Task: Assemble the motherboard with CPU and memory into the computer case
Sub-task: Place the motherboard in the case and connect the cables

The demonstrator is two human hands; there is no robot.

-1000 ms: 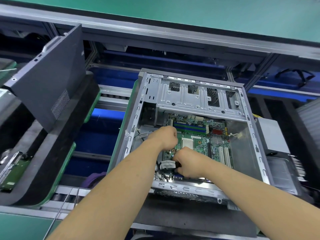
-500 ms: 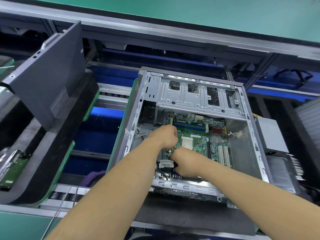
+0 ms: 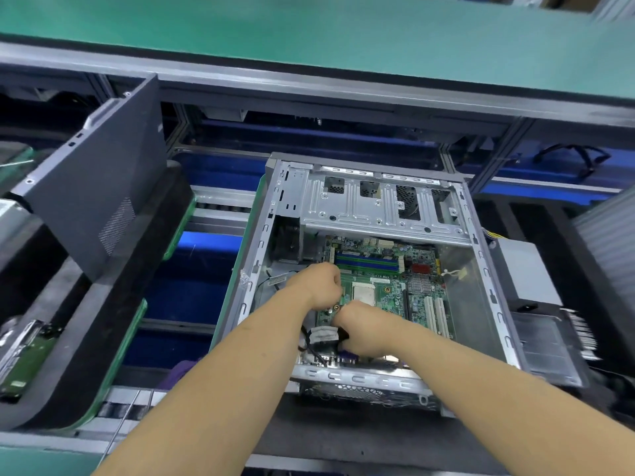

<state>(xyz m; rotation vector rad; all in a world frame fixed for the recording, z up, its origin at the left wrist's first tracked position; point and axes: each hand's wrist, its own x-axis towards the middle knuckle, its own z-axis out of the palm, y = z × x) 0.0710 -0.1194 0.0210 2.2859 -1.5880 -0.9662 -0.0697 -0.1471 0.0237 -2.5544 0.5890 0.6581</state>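
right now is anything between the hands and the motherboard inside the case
Nothing visible. Both hands are already down on the motherboard inside the case: the left hand at its left edge, the right hand near its front edge beside a black cable bundle.

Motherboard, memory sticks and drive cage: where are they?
motherboard (image 3: 395,297), head view, bare green area beside the socket.
memory sticks (image 3: 367,262), head view, middle of the blue slots.
drive cage (image 3: 378,207), head view, its silver top plate.

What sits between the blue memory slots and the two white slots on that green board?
In the head view, a finned silver heatsink lies between the memory slots and white slots on the motherboard.
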